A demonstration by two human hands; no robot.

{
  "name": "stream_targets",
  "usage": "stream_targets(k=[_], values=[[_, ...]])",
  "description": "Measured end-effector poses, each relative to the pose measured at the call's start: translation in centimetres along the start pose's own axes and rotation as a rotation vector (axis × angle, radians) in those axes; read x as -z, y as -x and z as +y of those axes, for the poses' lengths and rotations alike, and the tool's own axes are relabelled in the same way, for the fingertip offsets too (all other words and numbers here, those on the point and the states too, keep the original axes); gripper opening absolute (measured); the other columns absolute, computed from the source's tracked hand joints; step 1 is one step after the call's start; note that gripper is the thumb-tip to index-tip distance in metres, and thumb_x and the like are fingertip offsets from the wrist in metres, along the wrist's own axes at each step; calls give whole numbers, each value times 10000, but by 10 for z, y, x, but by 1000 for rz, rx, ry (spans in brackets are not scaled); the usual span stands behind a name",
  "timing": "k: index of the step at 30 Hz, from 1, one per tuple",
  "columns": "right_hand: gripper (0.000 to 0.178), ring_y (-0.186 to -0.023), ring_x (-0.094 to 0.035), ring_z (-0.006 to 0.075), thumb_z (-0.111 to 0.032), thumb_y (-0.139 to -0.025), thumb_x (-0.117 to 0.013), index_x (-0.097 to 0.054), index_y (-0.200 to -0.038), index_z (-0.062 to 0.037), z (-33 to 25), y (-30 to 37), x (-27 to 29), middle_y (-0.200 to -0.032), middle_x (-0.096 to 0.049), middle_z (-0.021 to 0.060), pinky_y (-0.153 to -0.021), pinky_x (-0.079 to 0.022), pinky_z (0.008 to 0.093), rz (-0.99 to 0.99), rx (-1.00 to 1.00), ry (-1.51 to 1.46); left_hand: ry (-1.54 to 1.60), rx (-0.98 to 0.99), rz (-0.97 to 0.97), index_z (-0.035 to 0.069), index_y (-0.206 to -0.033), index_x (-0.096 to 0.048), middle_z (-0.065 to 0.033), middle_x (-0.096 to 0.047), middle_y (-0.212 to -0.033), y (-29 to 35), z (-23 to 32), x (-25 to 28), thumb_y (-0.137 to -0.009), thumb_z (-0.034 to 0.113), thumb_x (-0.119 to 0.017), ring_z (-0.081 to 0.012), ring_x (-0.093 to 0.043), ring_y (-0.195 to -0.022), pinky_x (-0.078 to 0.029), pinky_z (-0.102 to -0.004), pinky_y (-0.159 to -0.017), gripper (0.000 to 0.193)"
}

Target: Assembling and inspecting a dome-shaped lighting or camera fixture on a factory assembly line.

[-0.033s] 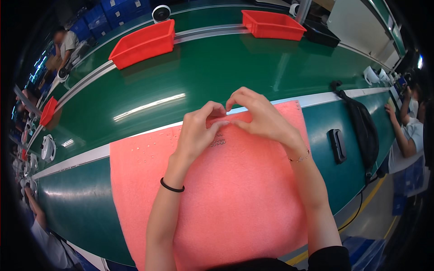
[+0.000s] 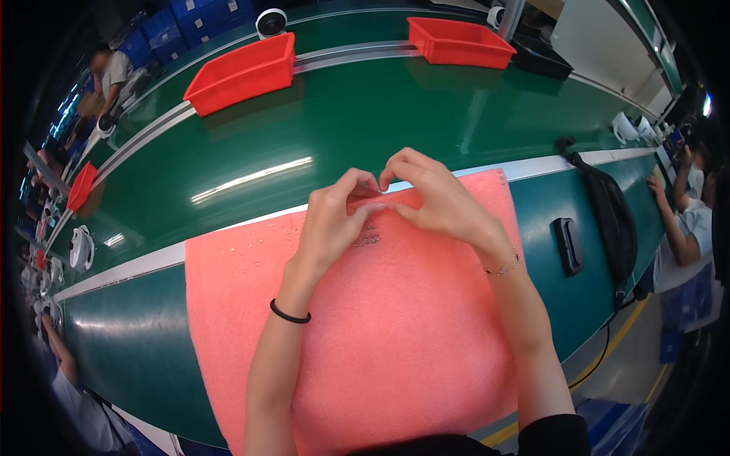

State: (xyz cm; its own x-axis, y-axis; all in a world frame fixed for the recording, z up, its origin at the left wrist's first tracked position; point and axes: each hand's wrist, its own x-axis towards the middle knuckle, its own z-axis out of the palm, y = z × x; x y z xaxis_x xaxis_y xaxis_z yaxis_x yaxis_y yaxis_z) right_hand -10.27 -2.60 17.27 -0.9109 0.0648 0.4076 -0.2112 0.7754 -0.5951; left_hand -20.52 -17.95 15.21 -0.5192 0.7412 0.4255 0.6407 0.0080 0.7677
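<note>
Over the far part of a pink cloth (image 2: 395,327), my left hand (image 2: 334,213) and my right hand (image 2: 437,197) meet, fingers curled inward. Their index fingertips come together around a tiny shiny speck, too small to name. Both thumb tips also point toward each other, lower down. Just below my left fingers, a cluster of small metal pieces (image 2: 368,239) lies in rows on the cloth. More tiny clear or shiny pieces (image 2: 245,257) are scattered to the left, and a few small ones (image 2: 501,180) sit at the cloth's far right corner.
Across the green belt (image 2: 350,114) stand two red bins (image 2: 243,76), (image 2: 460,44) and a black tray (image 2: 541,58). A dark rectangular case (image 2: 567,245) and a black bag (image 2: 610,216) lie right of the cloth. Other people sit along both sides.
My right hand and wrist have shifted very slightly; the fingertips stay together. Nothing else has visibly moved.
</note>
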Motion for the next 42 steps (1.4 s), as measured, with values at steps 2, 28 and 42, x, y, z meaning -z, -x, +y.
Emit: stream_targets(k=[2, 28, 42], values=[[225, -904, -560, 254, -10, -685, -682, -602, -895, -25, -7, 0, -1, -987, -539, 103, -760, -452, 349, -14, 27, 102, 28, 18, 25, 12, -961, -537, -130, -671, -874, -1, 2, 0, -760, -35, -657, -245, -667, -876, -532, -303, -720, 238], [97, -821, -537, 224, -39, -672, -645, -588, -730, 15, -6, 1, -11, -945, -480, 100, -726, -459, 307, -50, -223, -20, -191, 227, -171, -6, -947, -622, -139, -660, -891, -3, -2, 7, -744, 117, -677, -246, -639, -820, -494, -326, -719, 244], [134, -763, -561, 214, -21, -651, -654, -529, -668, 26, -1, 1, -14, -911, -530, 109, -645, -473, 294, -7, -230, -35, -143, 215, -66, 21, -894, -658, -128, -674, -860, -1, 0, 5, -698, 113, -712, -269, -641, -758, -495, -343, -671, 223]])
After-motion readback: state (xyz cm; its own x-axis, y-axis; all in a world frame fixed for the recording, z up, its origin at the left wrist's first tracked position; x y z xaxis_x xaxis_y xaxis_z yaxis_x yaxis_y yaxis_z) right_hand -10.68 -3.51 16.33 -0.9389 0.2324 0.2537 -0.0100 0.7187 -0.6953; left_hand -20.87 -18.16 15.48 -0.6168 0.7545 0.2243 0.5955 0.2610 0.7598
